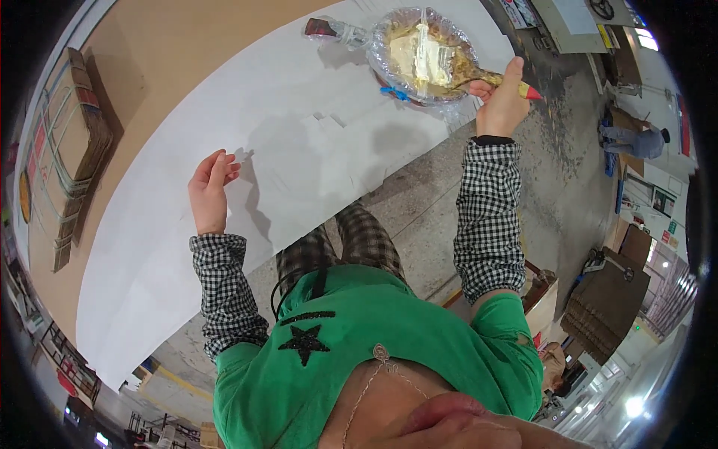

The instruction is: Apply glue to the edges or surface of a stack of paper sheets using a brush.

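My right hand is closed around the handle of a flat paintbrush, whose handle end is red. The brush's head rests over a round pan wrapped in clear plastic, with a cream and yellowish paste inside. A plastic-wrapped handle with a dark reddish end sticks out to the pan's left. My left hand is raised over the white sheet, fingers pinched together. Something small and greyish shows at its fingertips, too small to name.
The white sheet covers much of a brown table. At the far left stands a strapped stack of cardboard. A blue tie hangs at the pan's near edge. Another person is at work off to the right, near stacked brown boards.
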{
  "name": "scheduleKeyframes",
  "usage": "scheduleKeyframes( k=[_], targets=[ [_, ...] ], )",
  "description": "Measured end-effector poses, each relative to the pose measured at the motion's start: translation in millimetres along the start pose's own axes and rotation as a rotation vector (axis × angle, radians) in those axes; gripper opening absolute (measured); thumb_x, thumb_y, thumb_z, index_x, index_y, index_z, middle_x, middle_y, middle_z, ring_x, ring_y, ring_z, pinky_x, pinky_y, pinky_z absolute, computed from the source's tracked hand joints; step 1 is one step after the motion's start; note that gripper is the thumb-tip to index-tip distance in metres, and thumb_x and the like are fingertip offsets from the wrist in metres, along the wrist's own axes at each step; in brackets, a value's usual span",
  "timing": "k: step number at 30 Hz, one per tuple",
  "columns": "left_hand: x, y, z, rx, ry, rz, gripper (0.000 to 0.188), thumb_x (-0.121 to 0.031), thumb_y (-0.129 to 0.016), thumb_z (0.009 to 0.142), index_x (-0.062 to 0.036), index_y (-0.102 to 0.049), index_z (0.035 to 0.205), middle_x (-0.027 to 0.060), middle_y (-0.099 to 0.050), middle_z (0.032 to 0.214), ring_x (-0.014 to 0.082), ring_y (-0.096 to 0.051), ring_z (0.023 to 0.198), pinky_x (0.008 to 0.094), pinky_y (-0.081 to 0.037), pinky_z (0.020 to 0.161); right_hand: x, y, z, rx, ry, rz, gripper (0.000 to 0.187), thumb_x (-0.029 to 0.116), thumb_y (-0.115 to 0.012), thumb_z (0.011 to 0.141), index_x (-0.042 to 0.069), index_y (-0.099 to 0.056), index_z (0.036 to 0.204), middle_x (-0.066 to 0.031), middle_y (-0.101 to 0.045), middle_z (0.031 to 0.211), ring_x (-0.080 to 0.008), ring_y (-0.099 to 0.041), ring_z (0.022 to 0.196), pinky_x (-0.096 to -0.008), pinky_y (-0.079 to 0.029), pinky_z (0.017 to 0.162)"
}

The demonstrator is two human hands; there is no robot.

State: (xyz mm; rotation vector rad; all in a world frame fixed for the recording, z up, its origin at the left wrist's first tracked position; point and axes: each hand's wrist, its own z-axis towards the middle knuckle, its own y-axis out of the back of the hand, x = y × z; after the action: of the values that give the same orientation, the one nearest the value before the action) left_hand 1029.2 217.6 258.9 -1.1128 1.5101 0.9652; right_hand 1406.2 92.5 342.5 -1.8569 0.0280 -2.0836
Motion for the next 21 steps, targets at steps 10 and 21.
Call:
scheduleKeyframes(
  k=[10, 21],
  targets=[
    [10, 61, 7, -0.029, -0.028, -0.082, 0.031, -0.017, -0.054, 0.087, 0.0078, -0.056, 0.105, 0.0138, -0.062, 0.092, 0.0175, -0.061, 0.079, 0.0275, -0.050, 0.071, 2, 8, -16, 0.059, -0.039, 0.174, 0.059, 0.046, -0.045, 0.090, -0.004, -0.037, 0.119, -0.0147, -0.058, 0.082, -0.0233, -0.059, 0.058, -0.0335, -0.053, 0.057],
    [9, 51, 4, -0.102, 0.022, -0.027, 0.033, -0.021, -0.053, 0.088, 0.0065, -0.055, 0.108, 0.0149, -0.062, 0.095, 0.0172, -0.060, 0.081, 0.0280, -0.049, 0.074, -13, -33, -31, 0.022, 0.034, 0.035, 0.043, 0.035, -0.047, 0.091, -0.007, -0.049, 0.087, -0.0175, -0.059, 0.080, -0.0201, -0.055, 0.044, -0.0288, -0.050, 0.042]
  ],
)
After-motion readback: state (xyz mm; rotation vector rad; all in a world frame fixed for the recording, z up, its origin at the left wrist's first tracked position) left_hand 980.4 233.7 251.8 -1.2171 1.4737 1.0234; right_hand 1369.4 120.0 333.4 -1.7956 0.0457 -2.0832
